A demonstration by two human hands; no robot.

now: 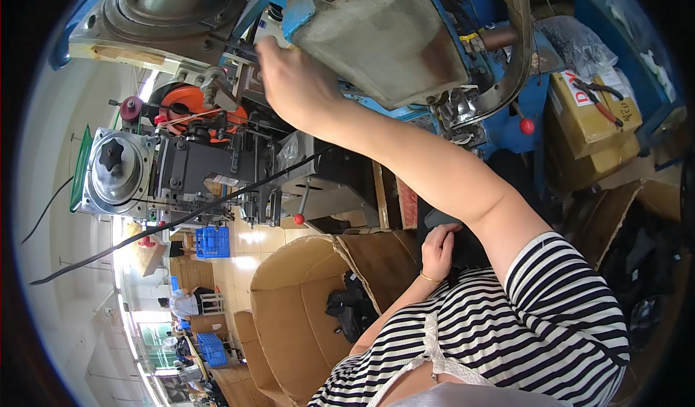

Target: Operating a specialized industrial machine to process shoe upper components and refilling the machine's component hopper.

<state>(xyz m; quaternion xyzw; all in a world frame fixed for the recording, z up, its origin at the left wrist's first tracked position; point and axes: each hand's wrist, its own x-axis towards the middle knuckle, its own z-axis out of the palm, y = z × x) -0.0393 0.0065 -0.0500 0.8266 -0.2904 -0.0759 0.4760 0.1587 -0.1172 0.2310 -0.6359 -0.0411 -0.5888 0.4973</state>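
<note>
My right hand (298, 82) reaches far across to a pad-printing-like machine with a blue frame and a large grey cover (380, 38). It is at a dark metal bar (241, 49) beside that cover; its fingers are partly hidden and slightly blurred, so I cannot see whether they grip the bar. Low against my lap, my left hand (437, 253), with a thin bracelet at the wrist, has its fingers curled together over dark material. What lies in them, if anything, is hidden.
An open cardboard box (293, 291) holds black parts (351, 307); another box with black items (644, 291) stands at right. Pliers (599, 101) lie on a taped carton (590, 128). Red-knobbed levers (527, 126) and a black cable (181, 220) jut around the machines. A person (184, 302) sits farther off.
</note>
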